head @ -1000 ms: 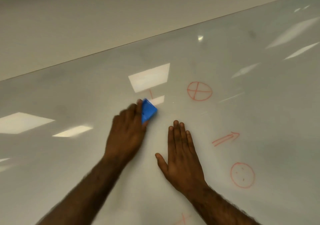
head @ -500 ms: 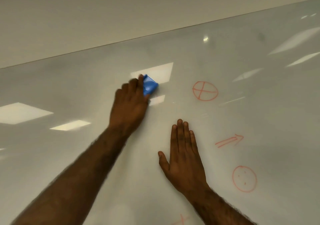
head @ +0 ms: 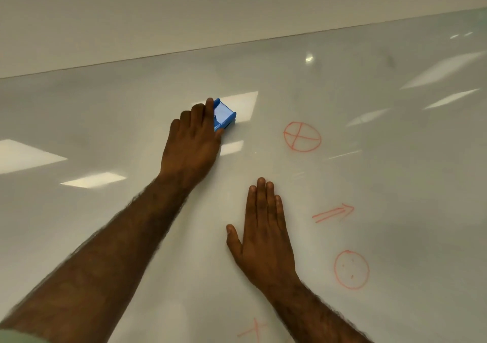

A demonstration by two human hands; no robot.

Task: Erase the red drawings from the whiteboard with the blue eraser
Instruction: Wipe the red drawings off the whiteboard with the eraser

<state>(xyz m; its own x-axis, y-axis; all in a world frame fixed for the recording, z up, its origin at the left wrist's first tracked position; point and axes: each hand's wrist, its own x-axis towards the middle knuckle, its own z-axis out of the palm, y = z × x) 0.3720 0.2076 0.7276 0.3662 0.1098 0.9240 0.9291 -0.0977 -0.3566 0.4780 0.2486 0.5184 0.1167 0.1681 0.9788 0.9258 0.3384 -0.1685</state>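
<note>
My left hand [head: 191,142] grips the blue eraser [head: 224,115] and presses it flat on the glossy whiteboard [head: 110,121], left of centre. My right hand [head: 263,234] lies flat on the board, palm down, fingers together, holding nothing. Red drawings sit to the right: a crossed circle [head: 302,136] right of the eraser, a double-line arrow [head: 333,212], a circle with dots [head: 351,269], and a cross [head: 253,330] at the bottom edge, partly cut off.
The board's top edge [head: 237,44] runs across the upper view, with a plain beige wall [head: 184,7] above. Bright reflections of ceiling lights [head: 26,155] lie on the board's left and right parts.
My left hand slid the eraser up the board, over a short red stroke that no longer shows. My right hand stayed flat in place.
</note>
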